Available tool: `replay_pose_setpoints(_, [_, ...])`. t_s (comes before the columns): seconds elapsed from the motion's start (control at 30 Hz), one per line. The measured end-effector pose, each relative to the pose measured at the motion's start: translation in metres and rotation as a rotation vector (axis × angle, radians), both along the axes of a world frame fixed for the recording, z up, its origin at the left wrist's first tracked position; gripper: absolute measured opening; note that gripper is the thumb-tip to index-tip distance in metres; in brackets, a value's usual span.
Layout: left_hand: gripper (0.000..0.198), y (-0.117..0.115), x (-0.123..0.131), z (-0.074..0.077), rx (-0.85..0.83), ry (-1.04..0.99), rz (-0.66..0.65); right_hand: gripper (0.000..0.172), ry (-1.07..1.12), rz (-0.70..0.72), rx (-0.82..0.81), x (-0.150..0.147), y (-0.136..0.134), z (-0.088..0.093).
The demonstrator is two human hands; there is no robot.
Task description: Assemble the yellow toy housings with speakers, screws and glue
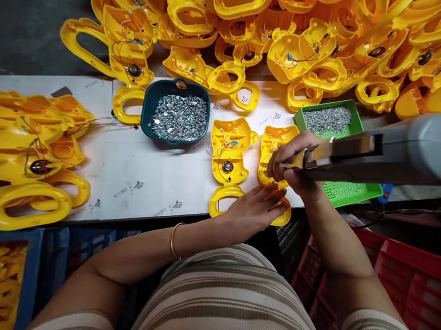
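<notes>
My right hand is closed around the lower end of a grey power screwdriver, which reaches up toward the camera on the right. Its tip is over a yellow plastic shell half, partly hidden by my fingers. My left hand lies flat with fingers stretched across that shell's looped handle. Just left of it rests a second yellow shell half, open side up, with a small green circuit board, thin wires and a round speaker inside.
A dark teal basin of silver screws stands left of the shells. A green tray with small metal pieces is partly behind the screwdriver. Yellow shells pile up at the back and in a left stack. Red crates are below right.
</notes>
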State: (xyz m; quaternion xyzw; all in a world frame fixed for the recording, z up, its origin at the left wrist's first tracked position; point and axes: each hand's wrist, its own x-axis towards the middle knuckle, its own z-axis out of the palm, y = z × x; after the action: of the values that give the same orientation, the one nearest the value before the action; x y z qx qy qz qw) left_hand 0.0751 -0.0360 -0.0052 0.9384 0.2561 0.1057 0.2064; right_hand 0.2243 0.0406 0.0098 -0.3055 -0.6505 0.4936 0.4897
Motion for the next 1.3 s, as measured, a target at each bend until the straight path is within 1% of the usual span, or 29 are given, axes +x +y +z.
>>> replay_pose_setpoints(0.07, [0.055, -0.001, 0.002, 0.0, -0.032, 0.013, -0.009, 0.034, 0.074, 0.058, 0.047, 0.003, -0.001, 0.011])
replay_pose_setpoints(0.13, [0.06, -0.005, 0.005, 0.0, -0.035, 0.029, -0.007, 0.033, 0.154, 0.09, 0.079, 0.006, -0.005, 0.028])
replay_pose_setpoints(0.17, [0.06, -0.007, 0.005, 0.001, -0.024, 0.019, -0.003, 0.032, 0.184, 0.082, 0.078, 0.007, -0.009, 0.038])
replay_pose_setpoints(0.23, [0.051, -0.007, -0.002, 0.006, 0.028, -0.066, 0.016, 0.026, 0.253, 0.014, 0.091, 0.01, -0.017, 0.055])
replay_pose_setpoints(0.3, [0.034, 0.004, -0.022, 0.015, 0.121, -0.194, 0.093, 0.021, 0.326, -0.068, 0.136, 0.014, -0.024, 0.064])
replay_pose_setpoints(0.33, [0.025, 0.015, -0.037, 0.02, 0.19, -0.256, 0.179, 0.019, 0.346, -0.103, 0.147, 0.016, -0.027, 0.065])
replay_pose_setpoints(0.37, [0.021, 0.029, -0.054, 0.025, 0.245, -0.247, 0.309, 0.018, 0.369, -0.134, 0.16, 0.018, -0.029, 0.065])
replay_pose_setpoints(0.43, [0.024, 0.064, -0.091, 0.031, 0.304, -0.112, 0.688, 0.016, 0.363, -0.161, 0.153, 0.021, -0.033, 0.062])
replay_pose_setpoints(0.47, [0.026, 0.082, -0.109, 0.032, 0.295, -0.021, 0.789, 0.015, 0.343, -0.173, 0.14, 0.022, -0.035, 0.059])
replay_pose_setpoints(0.5, [0.027, 0.099, -0.123, 0.032, 0.275, 0.07, 0.831, 0.014, 0.327, -0.18, 0.137, 0.022, -0.036, 0.057])
replay_pose_setpoints(0.57, [0.032, 0.125, -0.142, 0.031, 0.163, 0.244, 0.793, 0.014, 0.303, -0.206, 0.129, 0.021, -0.039, 0.053])
replay_pose_setpoints(0.63, [0.033, 0.139, -0.149, 0.028, 0.023, 0.304, 0.768, 0.016, 0.296, -0.225, 0.126, 0.018, -0.04, 0.05])
replay_pose_setpoints(0.7, [0.029, 0.144, -0.148, 0.026, -0.089, 0.247, 0.801, 0.018, 0.304, -0.217, 0.13, 0.015, -0.041, 0.049])
replay_pose_setpoints(0.77, [0.022, 0.145, -0.145, 0.024, -0.154, 0.152, 0.861, 0.021, 0.322, -0.193, 0.133, 0.013, -0.042, 0.048])
replay_pose_setpoints(0.87, [0.014, 0.146, -0.146, 0.019, -0.164, 0.067, 0.895, 0.02, 0.315, -0.194, 0.118, 0.013, -0.046, 0.048])
replay_pose_setpoints(0.93, [0.013, 0.146, -0.148, 0.016, -0.114, 0.04, 0.888, 0.02, 0.29, -0.205, 0.116, 0.013, -0.049, 0.047])
replay_pose_setpoints(1.03, [0.017, 0.145, -0.151, 0.013, -0.003, 0.055, 0.894, 0.021, 0.287, -0.216, 0.108, 0.013, -0.052, 0.047])
replay_pose_setpoints(1.1, [0.025, 0.145, -0.152, 0.013, 0.034, 0.103, 0.863, 0.022, 0.299, -0.233, 0.092, 0.011, -0.053, 0.046])
replay_pose_setpoints(1.17, [0.033, 0.147, -0.152, 0.012, 0.023, 0.142, 0.814, 0.021, 0.297, -0.25, 0.078, 0.01, -0.053, 0.046])
replay_pose_setpoints(1.2, [0.033, 0.148, -0.152, 0.012, 0.005, 0.15, 0.798, 0.021, 0.295, -0.252, 0.078, 0.008, -0.053, 0.047])
replay_pose_setpoints(1.3, [0.023, 0.153, -0.152, 0.01, -0.05, 0.123, 0.792, 0.02, 0.298, -0.251, 0.075, 0.006, -0.053, 0.047])
